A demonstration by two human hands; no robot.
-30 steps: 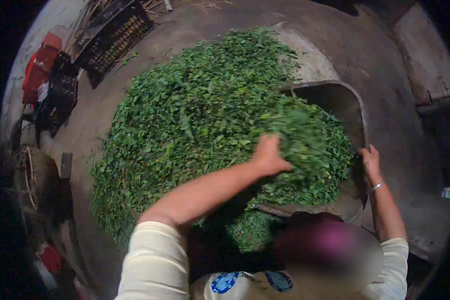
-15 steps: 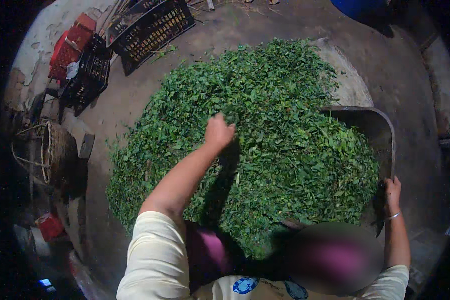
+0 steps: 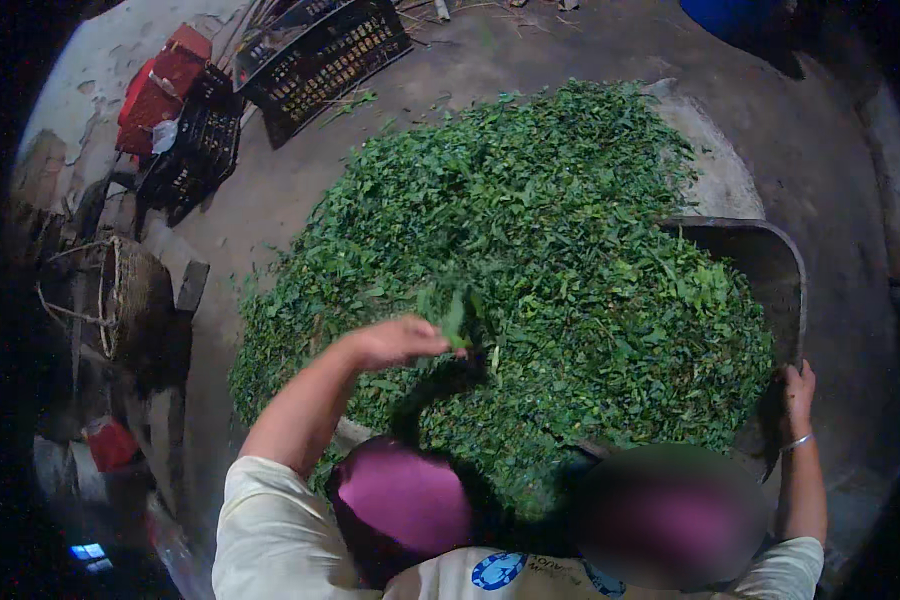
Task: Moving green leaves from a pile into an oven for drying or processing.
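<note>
A broad heap of chopped green leaves (image 3: 570,300) fills the middle of the view. Over its near left part is my left hand (image 3: 400,343), fingers pinched, with a few blurred green leaves (image 3: 452,315) at the fingertips. On the right, a greyish-brown tray with a raised, rounded rim (image 3: 798,270) lies partly under the heap. My right hand (image 3: 797,392), with a bangle at the wrist, is closed around the near right end of that rim. The tray's inside is mostly hidden by leaves.
A pale sack-like sheet (image 3: 715,160) shows beyond the tray. Far left stand black plastic crates (image 3: 330,75) and a red box (image 3: 160,85). A woven basket (image 3: 135,300) lies on its side at left. A blue container (image 3: 735,25) stands far right.
My left hand has come back toward me from the middle of the heap, with leaves at its fingertips. My right hand stays on the tray's rim. The view has shifted slightly.
</note>
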